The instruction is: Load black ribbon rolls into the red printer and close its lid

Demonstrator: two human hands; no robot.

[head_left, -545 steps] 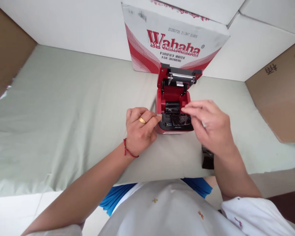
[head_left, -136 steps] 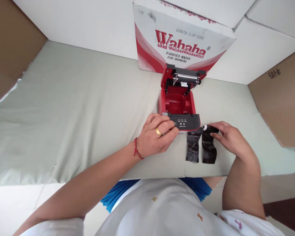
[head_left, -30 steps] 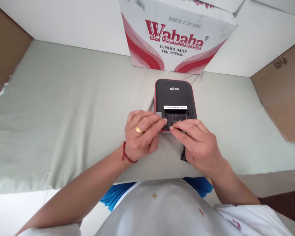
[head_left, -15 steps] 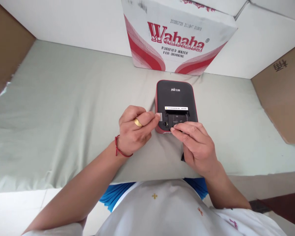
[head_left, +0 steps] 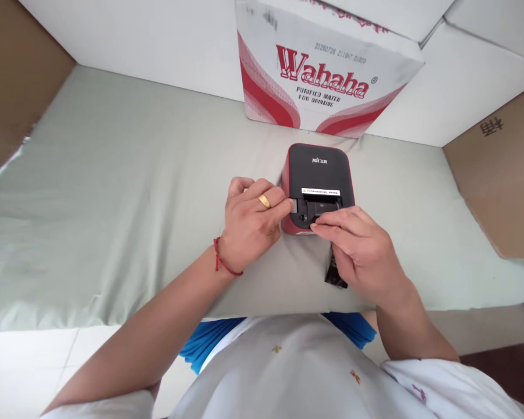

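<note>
A small red and black label printer (head_left: 319, 172) stands on the cloth with its lid down. A dark, glossy strip (head_left: 323, 208) comes out of its front slot. My right hand (head_left: 362, 250) pinches the strip's front end between thumb and fingers. At the printer's left front corner, my left hand (head_left: 257, 218) has its fingers curled, the fingertips on a grey latch (head_left: 294, 206). Another black strip (head_left: 335, 276) lies on the cloth, partly covered by my right hand. The inside of the printer is hidden.
Behind the printer is a white and red Wahaha carton (head_left: 318, 75). Brown cardboard boxes flank the table, one at the right (head_left: 498, 180) and one at the left (head_left: 21, 75). The pale green cloth (head_left: 131, 174) reaches the table's front edge.
The lid was up 4.5 seconds ago, with my right hand at the black strips; now it is down. Over the last second my left fingertips have moved onto the grey latch.
</note>
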